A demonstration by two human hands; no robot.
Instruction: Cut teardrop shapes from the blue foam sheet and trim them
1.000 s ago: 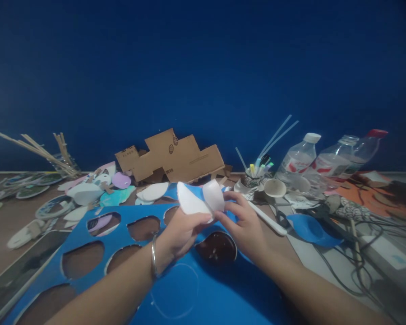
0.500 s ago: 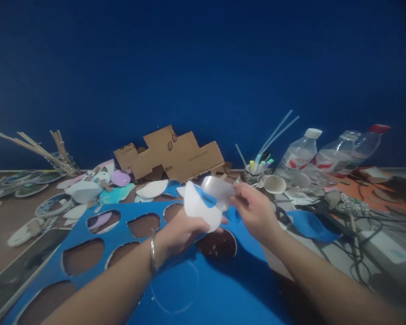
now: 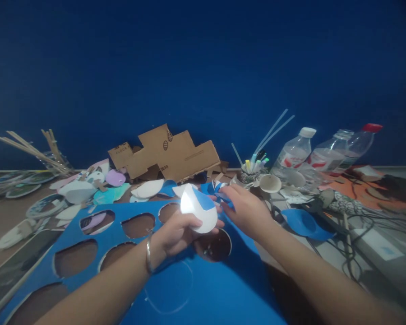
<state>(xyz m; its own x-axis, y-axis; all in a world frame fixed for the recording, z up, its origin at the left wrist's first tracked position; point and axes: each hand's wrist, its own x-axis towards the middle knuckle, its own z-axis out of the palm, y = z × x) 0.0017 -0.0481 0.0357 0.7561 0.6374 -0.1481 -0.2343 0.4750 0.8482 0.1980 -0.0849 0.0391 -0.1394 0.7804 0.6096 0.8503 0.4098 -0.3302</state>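
Observation:
My left hand [image 3: 179, 230] grips a rounded, pointed white cutout [image 3: 198, 219] between thumb and fingers, palm up. One blue patch [image 3: 205, 201] shows on its upper right, and light glares off its left side. Just to the right, my right hand [image 3: 245, 207] reaches forward with its fingers apart, at curled blue-and-white scraps [image 3: 212, 187]; whether it touches them is unclear. Below both hands lies a large blue sheet [image 3: 223, 284] with several cut-out holes and a pale drawn outline.
Cut brown cardboard [image 3: 179, 155] leans near the blue wall. Pale cut pieces [image 3: 77, 192] and sticks [image 3: 56, 149] lie left. A pen cup [image 3: 252, 174], plastic bottles [image 3: 296, 149], a blue curved piece [image 3: 306, 223] and cables [image 3: 353, 243] are on the right.
The curled white sheet that my right hand held beside the cutout no longer shows. My right hand has opened and turned toward the scraps. My left hand still holds the cutout.

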